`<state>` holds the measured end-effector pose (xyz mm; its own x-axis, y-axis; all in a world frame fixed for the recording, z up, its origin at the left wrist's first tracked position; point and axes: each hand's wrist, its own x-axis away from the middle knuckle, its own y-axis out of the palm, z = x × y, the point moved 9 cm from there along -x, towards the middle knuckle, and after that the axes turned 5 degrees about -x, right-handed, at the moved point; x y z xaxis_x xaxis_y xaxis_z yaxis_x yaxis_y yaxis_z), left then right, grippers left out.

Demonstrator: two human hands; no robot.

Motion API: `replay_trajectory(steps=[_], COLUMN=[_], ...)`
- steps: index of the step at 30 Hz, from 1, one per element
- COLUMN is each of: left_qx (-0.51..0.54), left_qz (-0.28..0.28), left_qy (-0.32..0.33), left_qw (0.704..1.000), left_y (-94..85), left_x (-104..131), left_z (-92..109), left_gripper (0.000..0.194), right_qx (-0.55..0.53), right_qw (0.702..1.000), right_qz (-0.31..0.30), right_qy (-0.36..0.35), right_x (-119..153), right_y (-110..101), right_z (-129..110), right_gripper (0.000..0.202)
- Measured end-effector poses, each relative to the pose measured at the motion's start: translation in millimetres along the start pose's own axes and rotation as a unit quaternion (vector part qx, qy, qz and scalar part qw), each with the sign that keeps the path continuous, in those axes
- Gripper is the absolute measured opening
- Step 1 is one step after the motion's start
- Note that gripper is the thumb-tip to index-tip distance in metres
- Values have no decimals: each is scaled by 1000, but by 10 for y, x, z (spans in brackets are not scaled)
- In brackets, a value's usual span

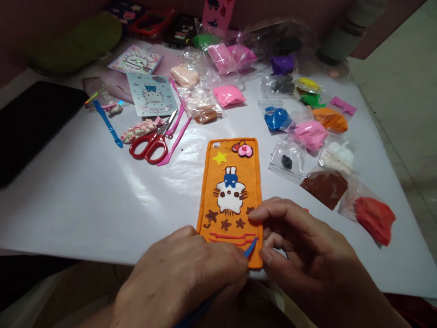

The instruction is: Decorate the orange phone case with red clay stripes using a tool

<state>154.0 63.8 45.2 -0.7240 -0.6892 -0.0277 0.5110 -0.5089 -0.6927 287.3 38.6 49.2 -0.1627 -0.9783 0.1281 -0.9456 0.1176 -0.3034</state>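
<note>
An orange clay-covered panel (209,182), shaped like a phone case, lies at the table's near edge. It bears a white cat figure (229,197) in blue clothing, a yellow star (220,157), several brown stars and wavy red strips (227,236). My left hand (184,273) is closed around a blue modelling tool (251,247), whose tip touches the panel near the right end of the strips. My right hand (303,255) holds the panel's right edge, index fingertip on its surface by a brown star and thumb at the lower side.
Red-handled scissors (153,148), pink tools (175,145) and another blue tool (108,124) lie left of centre. A cat picture card (152,94) rests behind them. Bags of coloured clay (310,135) spread along the right. A black tablet-like slab (37,127) sits far left; a bottle (351,34) stands behind.
</note>
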Motion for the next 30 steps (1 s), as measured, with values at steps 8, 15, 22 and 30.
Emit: replay_trajectory(steps=[8, 15, 22, 30], left_qx=[-32, -30, -15, -47], left_qz=[23, 64, 49, 38], left_qy=[107, 52, 20, 32], left_qw=[993, 996, 999, 998], left_y=[-179, -225, -117, -187], left_x=[-101, -10, 25, -49], left_z=[141, 89, 33, 99], left_gripper=[56, 41, 46, 49], right_qx=[-9, -14, -16, -10], right_qw=[1000, 1000, 1000, 1000], right_qz=[-7, -5, -6, -12], right_qy=[1, 6, 8, 7], right_x=[16, -10, -6, -15], right_y=[-9, -10, 2, 3], right_z=[-19, -9, -15, -8], right_gripper=[27, 26, 26, 27])
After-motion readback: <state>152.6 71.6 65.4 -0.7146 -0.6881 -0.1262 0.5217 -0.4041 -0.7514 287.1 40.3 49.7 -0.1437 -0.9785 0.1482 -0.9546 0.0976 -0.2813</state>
